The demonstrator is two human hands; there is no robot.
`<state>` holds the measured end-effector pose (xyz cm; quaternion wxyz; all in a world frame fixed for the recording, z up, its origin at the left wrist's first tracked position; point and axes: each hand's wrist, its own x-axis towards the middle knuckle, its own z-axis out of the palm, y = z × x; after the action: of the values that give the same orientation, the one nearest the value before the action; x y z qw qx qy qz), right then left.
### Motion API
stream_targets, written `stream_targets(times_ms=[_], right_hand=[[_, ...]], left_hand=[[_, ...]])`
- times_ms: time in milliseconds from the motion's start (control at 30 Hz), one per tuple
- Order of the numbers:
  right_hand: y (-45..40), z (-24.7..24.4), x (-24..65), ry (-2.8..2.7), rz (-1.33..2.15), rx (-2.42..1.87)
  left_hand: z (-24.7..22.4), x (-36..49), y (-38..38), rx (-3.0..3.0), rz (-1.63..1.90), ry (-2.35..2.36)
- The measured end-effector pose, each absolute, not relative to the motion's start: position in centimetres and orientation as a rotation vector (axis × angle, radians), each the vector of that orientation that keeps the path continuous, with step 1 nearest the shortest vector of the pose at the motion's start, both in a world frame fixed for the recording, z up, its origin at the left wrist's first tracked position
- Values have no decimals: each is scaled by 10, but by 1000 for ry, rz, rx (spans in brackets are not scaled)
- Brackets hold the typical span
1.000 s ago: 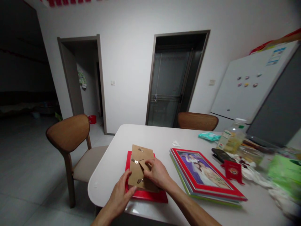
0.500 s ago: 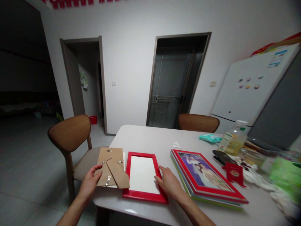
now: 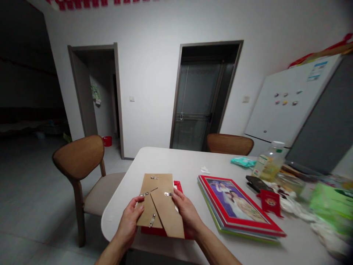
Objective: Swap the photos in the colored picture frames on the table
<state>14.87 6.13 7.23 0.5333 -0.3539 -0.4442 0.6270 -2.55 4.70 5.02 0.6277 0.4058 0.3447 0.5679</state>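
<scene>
Backing board [image 3: 159,205] is tan, with four small metal clips [image 3: 152,220].

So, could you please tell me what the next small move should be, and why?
I would probably shift the backing board into line with the red frame: the left hand and right hand hold the board's sides, while the frame shows past its right and near edges, so they look misaligned.

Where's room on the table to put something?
Behind the frame backing, left of the crumpled paper, the table is bare; so is the corner left of the left hand. By the bottle and photo frames, it's crowded.
</scene>
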Motion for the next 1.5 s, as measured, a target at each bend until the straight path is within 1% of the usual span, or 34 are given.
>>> stream_targets(times_ms=[67,200,267,367,467,600,800,967,1000,1067,1167,1300,1400,1433,1500], right_hand=[[61,69,149,-1013,1497,-827],[70,56,158,-1024,1386,-1031],[77,51,167,-1084,1240,-1169],[91,47,186,-1384,885,-1460],[104,44,201,-1598,636,-1649],[112,40,202,-1740,572,-1683],[113,37,187,-1970,445,-1772],[107,39,186,-2020,282,-1896],[106,40,187,-2010,227,-1925],[103,41,190,-1969,141,-2001],[104,40,197,-1868,255,-2047],[109,39,203,-1746,442,-1977],[108,45,202,-1663,516,-1929],[105,49,200,-1598,613,-1869],[97,60,196,-1372,912,-1631]], left_hand=[[49,-27,46,930,1299,794],[52,-45,48,998,1317,892],[52,-59,50,1017,1337,945],[49,-84,52,1004,1351,1069],[45,-109,53,1089,1310,1313],[42,-126,58,1396,1132,1683],[44,-123,65,1610,929,1883],[49,-116,60,1963,506,2226],[50,-114,60,2038,459,2247],[49,-106,60,2122,488,2199],[47,-84,58,2171,632,2010],[45,-43,47,2153,821,1643],[47,-13,35,2129,853,1444],[48,-4,32,2115,836,1407],[52,12,28,2097,817,1354]])
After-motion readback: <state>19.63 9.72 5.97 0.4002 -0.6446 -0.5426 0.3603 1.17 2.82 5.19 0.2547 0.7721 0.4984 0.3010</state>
